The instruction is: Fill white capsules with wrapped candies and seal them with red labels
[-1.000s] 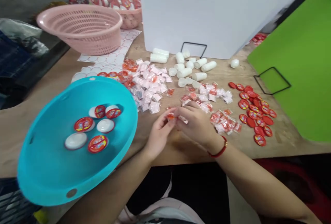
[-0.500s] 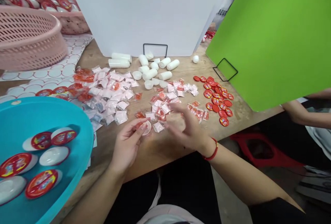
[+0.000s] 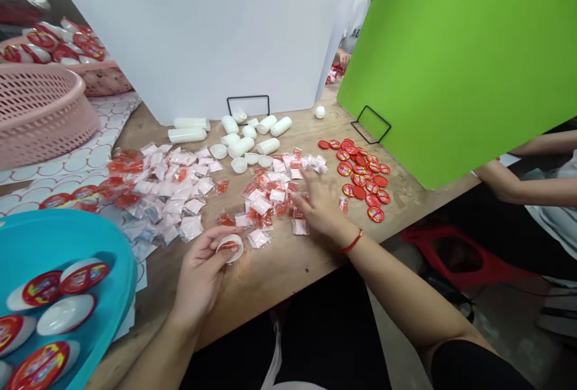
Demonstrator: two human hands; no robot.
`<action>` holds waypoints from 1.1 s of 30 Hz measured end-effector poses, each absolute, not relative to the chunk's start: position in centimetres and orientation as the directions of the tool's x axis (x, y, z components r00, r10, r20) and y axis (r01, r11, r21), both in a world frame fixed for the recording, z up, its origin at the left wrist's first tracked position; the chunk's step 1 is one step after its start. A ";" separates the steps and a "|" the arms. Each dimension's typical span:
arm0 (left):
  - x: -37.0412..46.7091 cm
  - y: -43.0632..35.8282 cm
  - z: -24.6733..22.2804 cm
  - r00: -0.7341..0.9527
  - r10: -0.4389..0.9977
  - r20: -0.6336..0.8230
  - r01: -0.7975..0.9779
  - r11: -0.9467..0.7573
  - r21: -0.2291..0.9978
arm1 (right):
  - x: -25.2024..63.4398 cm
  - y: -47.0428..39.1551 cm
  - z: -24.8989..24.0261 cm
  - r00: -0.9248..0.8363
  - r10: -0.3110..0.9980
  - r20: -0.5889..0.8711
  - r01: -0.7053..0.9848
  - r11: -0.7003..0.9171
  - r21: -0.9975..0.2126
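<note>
My left hand (image 3: 202, 267) holds a small white cup (image 3: 230, 248) at the table's front edge, its thumb over the rim and something red inside. My right hand (image 3: 318, 201), with a red bracelet at the wrist, has its fingers spread over the right side of the small packets (image 3: 261, 205), holding nothing. A larger heap of pink and clear packets (image 3: 166, 188) lies to the left. White cups and tubes (image 3: 241, 146) lie behind the packets. Several round red lids (image 3: 359, 179) are scattered to the right of my right hand.
A blue basin (image 3: 108, 240) with white-and-red capsules stands at the left front, pink baskets (image 3: 45, 119) behind it. White (image 3: 202, 29) and green (image 3: 451, 77) boards stand at the back. Another person's arm (image 3: 509, 182) shows at the right.
The view has shifted, so the table items appear further left. My right hand has moved away from my left hand, over the packets. The cup in my left hand now faces up more.
</note>
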State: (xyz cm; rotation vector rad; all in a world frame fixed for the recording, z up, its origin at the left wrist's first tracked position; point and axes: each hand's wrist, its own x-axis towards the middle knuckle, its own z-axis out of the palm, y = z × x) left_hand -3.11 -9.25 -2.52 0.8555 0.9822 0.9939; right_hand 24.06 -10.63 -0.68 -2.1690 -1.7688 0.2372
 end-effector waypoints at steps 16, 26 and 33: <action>-2.6 -9.0 -2.9 0.200 0.942 -0.269 -0.212 0.310 0.927 | 26.9 -10.8 -2.3 0.187 0.964 0.189 0.981 -0.192 0.008; -2.8 -9.1 -3.1 0.197 0.943 -0.269 -0.178 0.304 0.936 | 41.3 -0.3 -0.6 0.378 0.924 -0.062 0.924 -0.381 -0.039; -3.1 -9.1 -3.5 0.201 0.943 -0.267 -0.127 0.295 0.947 | 43.0 -4.0 -1.5 0.238 0.959 -0.156 0.968 -0.247 -0.039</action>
